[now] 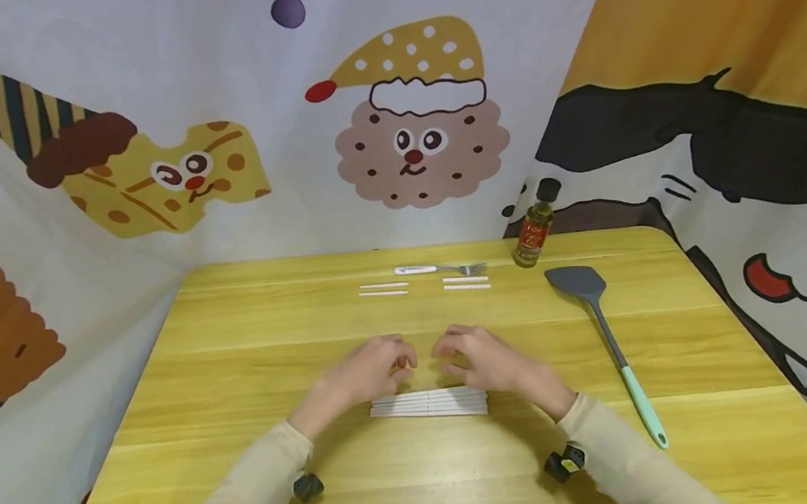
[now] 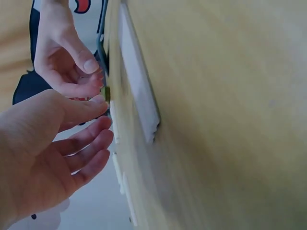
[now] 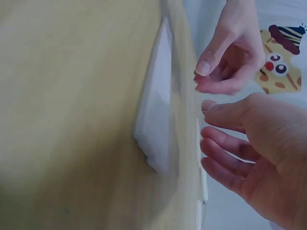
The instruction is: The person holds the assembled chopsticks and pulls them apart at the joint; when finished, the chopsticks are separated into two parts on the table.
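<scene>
In the head view a white pleated strip (image 1: 428, 405), like folded paper with lengthwise ridges, lies flat on the wooden table. Just beyond its left half my left hand (image 1: 376, 366) hovers, fingers loosely bent and holding nothing. Opposite it, past the right half of the strip, is my right hand (image 1: 483, 357), also empty, with a small gap between the two hands. Seen from the left wrist, the strip (image 2: 139, 76) has an uneven, stepped end and neither hand touches it. The right wrist view shows the strip (image 3: 156, 105) apart from both hands too.
Behind the hands lie a pair of thin white sticks (image 1: 384, 294) and a second pair (image 1: 467, 287), with a white-handled fork (image 1: 416, 269) beyond. A dark-capped bottle (image 1: 533, 234) stands back right. A grey spatula (image 1: 608, 328) with a mint handle lies right. Printed cloth (image 1: 212, 48) hangs behind.
</scene>
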Available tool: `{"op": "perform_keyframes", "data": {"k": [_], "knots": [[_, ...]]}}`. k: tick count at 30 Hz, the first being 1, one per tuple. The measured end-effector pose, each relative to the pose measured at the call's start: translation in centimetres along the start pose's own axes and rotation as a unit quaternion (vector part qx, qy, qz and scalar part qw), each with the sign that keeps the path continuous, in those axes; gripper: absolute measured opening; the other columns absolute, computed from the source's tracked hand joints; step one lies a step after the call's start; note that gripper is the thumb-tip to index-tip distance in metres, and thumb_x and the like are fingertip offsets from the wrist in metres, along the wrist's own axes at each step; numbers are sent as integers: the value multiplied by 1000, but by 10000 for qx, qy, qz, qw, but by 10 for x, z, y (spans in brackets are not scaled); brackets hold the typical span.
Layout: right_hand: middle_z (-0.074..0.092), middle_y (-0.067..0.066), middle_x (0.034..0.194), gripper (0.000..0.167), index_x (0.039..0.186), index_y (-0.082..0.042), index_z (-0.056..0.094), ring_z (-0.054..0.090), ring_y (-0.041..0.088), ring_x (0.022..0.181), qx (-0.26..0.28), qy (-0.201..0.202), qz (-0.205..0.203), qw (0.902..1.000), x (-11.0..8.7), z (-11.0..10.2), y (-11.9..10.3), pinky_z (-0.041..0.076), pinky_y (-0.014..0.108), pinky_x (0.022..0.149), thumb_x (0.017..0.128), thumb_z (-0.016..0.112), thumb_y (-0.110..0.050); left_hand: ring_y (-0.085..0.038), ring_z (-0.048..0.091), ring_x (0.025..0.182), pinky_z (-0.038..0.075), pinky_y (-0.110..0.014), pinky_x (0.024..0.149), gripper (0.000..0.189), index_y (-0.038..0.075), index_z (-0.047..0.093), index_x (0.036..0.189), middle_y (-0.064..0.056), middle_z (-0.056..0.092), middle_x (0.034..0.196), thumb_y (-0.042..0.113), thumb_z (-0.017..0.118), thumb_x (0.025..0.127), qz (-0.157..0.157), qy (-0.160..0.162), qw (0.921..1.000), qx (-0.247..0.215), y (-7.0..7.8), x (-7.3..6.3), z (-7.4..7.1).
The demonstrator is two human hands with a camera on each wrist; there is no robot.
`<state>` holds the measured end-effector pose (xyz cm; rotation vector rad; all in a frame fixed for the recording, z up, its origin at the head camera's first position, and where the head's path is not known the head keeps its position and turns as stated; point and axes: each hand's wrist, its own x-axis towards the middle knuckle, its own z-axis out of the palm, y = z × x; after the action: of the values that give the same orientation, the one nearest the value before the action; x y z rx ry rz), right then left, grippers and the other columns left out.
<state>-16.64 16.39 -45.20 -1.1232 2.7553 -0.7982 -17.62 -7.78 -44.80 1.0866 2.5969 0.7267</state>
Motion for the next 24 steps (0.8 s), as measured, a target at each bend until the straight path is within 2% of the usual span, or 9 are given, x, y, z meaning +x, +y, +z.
{"op": "perform_keyframes", "data": {"k": [8,13,20,24], "knots": [[73,8,105,20,109,-4,73,69,19,95,195,-310,-78,9993,-7,12,-4,60,27,84,89,75,-7,-7,53,77,50,-17,68,3,10,71,93,3,62,87,8,72,91,95,-211,9997,49,2,-2,12],[72,7,103,21,108,-4,73,69,15,91,291,-282,-87,9991,-9,18,-2,58,19,81,88,75,-5,-7,54,76,50,-16,68,6,10,72,96,3,62,86,7,71,91,53,-290,9996,12,1,-3,14],[72,6,99,16,105,-5,73,67,12,86,239,-212,-63,9995,-9,24,1,57,17,77,89,74,-5,-7,55,76,50,-19,68,13,11,68,82,4,64,82,1,69,90,27,-121,9999,98,-1,0,18],[72,5,97,16,103,-5,74,68,13,85,37,-96,-50,9999,-8,28,1,58,18,77,88,74,0,-7,52,73,47,-19,65,16,10,63,79,4,59,78,-2,67,89,201,64,9994,274,-2,2,23]]}}
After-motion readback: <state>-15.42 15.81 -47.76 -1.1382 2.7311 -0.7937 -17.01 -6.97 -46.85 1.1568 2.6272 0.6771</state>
